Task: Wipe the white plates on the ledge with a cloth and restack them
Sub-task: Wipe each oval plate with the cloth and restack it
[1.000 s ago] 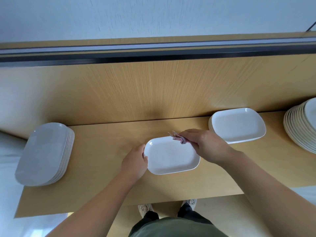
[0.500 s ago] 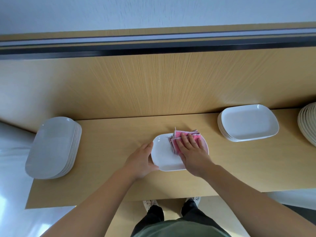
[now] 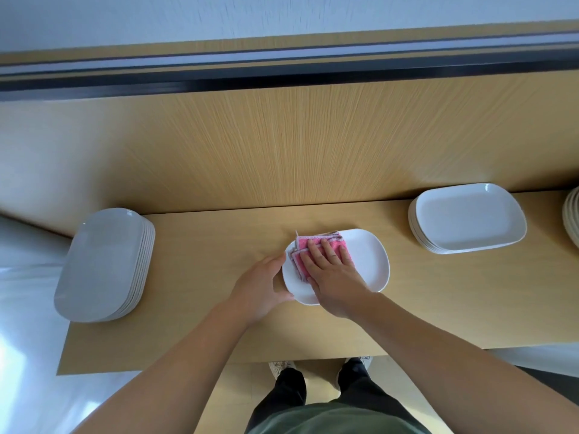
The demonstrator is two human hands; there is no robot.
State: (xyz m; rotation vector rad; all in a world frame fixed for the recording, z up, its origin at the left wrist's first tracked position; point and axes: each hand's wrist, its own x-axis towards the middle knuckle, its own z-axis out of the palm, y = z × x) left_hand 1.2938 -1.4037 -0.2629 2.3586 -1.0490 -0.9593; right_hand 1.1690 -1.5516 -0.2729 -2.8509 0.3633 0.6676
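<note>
Your R hand (image 3: 332, 277), fingers flat, now presses the cloth (image 3: 303, 244) spread on the plate (image 3: 369, 261), no longer bunched. L hand (image 3: 257, 286) grips the rim. Wiping's begun.

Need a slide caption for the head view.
Right hand presses a pink cloth onto a white plate while left hand steadies its rim.
</note>
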